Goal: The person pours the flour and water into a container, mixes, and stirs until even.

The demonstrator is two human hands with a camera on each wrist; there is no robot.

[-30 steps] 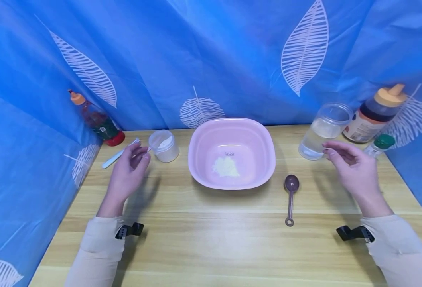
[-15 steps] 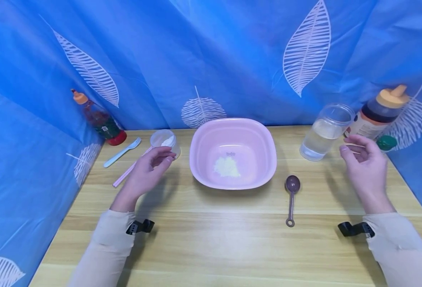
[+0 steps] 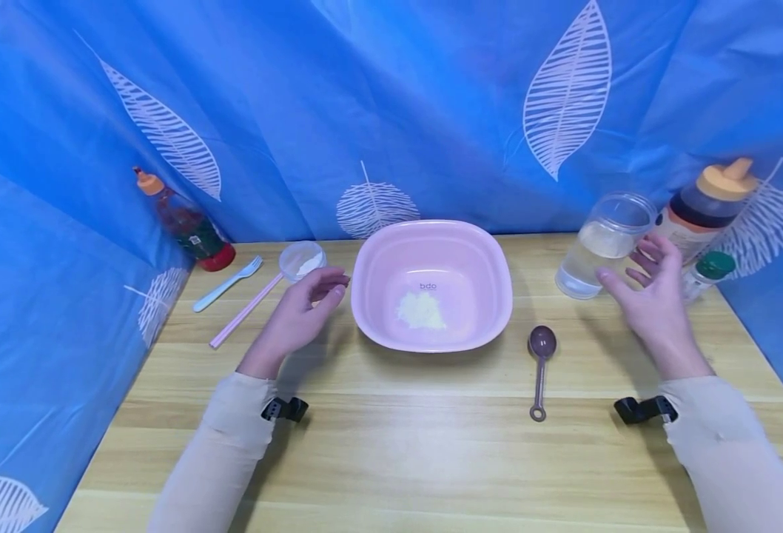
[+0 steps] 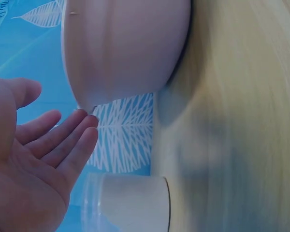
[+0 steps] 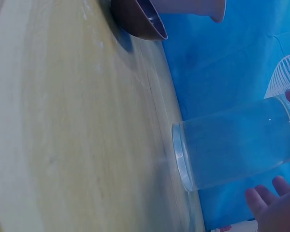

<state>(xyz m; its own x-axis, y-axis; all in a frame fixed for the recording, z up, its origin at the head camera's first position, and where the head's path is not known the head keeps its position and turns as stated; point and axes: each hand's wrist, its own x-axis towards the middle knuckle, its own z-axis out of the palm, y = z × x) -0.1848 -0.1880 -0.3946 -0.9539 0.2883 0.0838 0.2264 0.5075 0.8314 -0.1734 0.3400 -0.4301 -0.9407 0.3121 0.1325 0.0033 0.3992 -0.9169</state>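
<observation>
My left hand [image 3: 305, 314] is at the left side of a pink plastic basin [image 3: 431, 238], holding nothing, its fingers loosely bent. In the left wrist view its fingertips [image 4: 89, 118] are close to the basin's rim; contact cannot be made out. White powder [image 3: 421, 311] lies on the basin's bottom. My right hand [image 3: 654, 307] is spread beside a tall clear cup [image 3: 594, 255] of water. In the right wrist view, thumb and fingers stand on either side of the cup [image 5: 232, 145], with gaps visible at the fingers.
A small tub of white powder [image 3: 300, 260], a pink stick [image 3: 245, 311], a blue fork [image 3: 227, 285] and a red sauce bottle [image 3: 188, 229] are at left. A brown measuring spoon [image 3: 541, 344] lies right of the basin. A dark sauce bottle [image 3: 704, 211] and green-capped jar [image 3: 714, 266] stand behind my right hand.
My left hand has moved right, from the pink stick past the small tub to the basin. The right hand drew back a little, then widened and moved toward the cup.
</observation>
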